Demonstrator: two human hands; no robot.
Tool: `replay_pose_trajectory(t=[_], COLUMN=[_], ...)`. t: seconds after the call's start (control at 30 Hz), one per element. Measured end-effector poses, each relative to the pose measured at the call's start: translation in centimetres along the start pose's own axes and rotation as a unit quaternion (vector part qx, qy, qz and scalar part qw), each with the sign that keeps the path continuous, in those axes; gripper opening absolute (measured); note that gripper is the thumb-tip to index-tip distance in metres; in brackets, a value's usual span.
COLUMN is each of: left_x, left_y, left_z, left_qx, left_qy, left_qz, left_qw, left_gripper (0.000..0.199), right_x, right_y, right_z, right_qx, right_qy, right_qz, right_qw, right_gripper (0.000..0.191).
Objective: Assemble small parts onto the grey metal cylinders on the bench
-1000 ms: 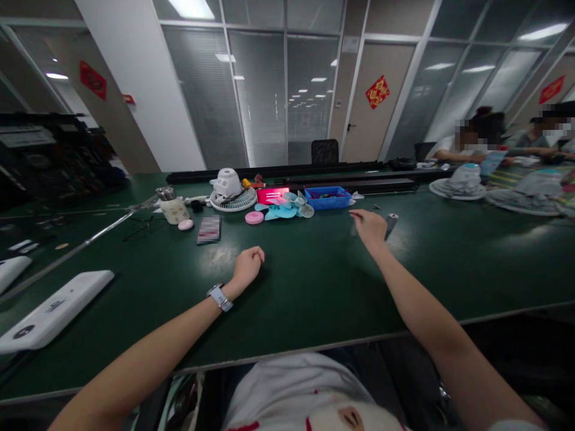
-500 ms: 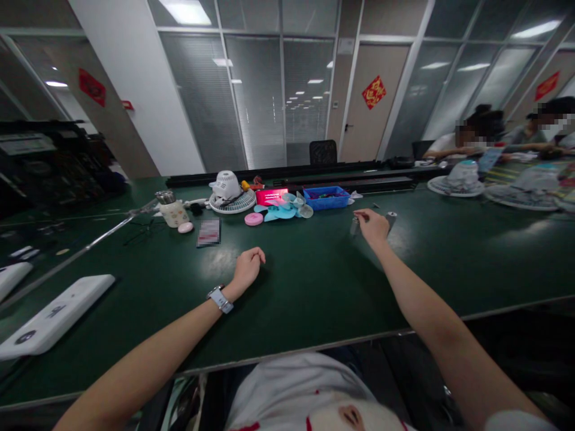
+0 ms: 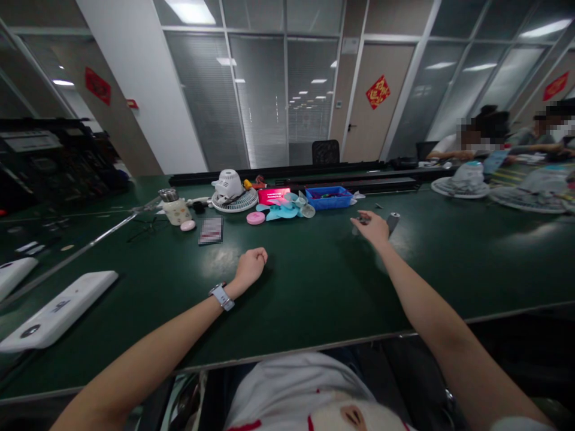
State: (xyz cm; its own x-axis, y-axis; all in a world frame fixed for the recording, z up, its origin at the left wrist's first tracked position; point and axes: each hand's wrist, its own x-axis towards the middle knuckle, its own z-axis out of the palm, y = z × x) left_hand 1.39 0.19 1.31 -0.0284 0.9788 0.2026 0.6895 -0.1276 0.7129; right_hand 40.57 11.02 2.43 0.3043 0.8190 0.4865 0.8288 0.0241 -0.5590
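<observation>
My right hand (image 3: 374,228) reaches over the right half of the green table. Its thumb and fingers are bent round a small dark-grey piece, mostly hidden and too blurred to name exactly. Just right of that hand a small grey cylinder (image 3: 393,221) stands on the table, partly covered by the hand. My left hand (image 3: 251,267), with a watch (image 3: 221,296) on the wrist, rests on the table as a loose fist, and nothing shows in it. A blue tray (image 3: 330,198) of small parts stands beyond my hands.
Light-blue fan blades (image 3: 283,209), a pink round lid (image 3: 256,218) and a white fan housing (image 3: 230,185) lie at the back. A patterned cup (image 3: 175,212), a phone-like card (image 3: 211,231) and a white device (image 3: 60,311) are leftward. Co-workers sit at far right.
My right hand has opened its pinch a little and turned, so a dark piece now shows between thumb and fingers. The left hand has stayed in place; the view shifted slightly.
</observation>
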Motion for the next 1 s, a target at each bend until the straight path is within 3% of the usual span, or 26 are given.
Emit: replay_pose_trajectory(t=[0.1, 0.23, 0.37, 0.47, 0.57, 0.73, 1.0], left_x=[0.0, -0.1, -0.6, -1.2, -1.7, -1.4, -0.6], left_y=[0.0, -0.2, 0.2, 1.2, 1.8, 1.6, 1.6], left_z=[-0.1, 0.0, 0.1, 0.0, 0.1, 0.5, 0.0], left_qx=[0.010, -0.028, -0.124, -0.143, -0.113, -0.074, -0.087], left_qy=[-0.007, 0.001, -0.005, -0.021, -0.028, 0.000, 0.038], left_qz=[-0.003, 0.014, 0.051, 0.104, 0.171, 0.213, 0.168], left_qw=[1.000, 0.999, 0.991, 0.984, 0.978, 0.974, 0.981], left_gripper=[0.023, 0.023, 0.025, 0.032, 0.037, 0.026, 0.026], right_x=[0.2, -0.4, -4.5, -9.5, -13.5, -15.5, -15.2], right_y=[1.0, -0.2, -6.2, -11.5, -14.7, -15.3, -15.2], right_z=[0.3, 0.8, 2.0, 2.7, 3.0, 3.3, 3.4], right_qx=[-0.028, -0.029, 0.120, 0.220, 0.247, 0.244, 0.226], right_qy=[-0.053, -0.077, -0.142, -0.229, -0.293, -0.308, -0.310], right_qz=[0.042, 0.055, -0.051, -0.156, -0.220, -0.243, -0.243], right_qw=[0.997, 0.995, 0.981, 0.935, 0.897, 0.887, 0.891], right_gripper=[0.056, 0.046, 0.043, 0.044, 0.038, 0.039, 0.044])
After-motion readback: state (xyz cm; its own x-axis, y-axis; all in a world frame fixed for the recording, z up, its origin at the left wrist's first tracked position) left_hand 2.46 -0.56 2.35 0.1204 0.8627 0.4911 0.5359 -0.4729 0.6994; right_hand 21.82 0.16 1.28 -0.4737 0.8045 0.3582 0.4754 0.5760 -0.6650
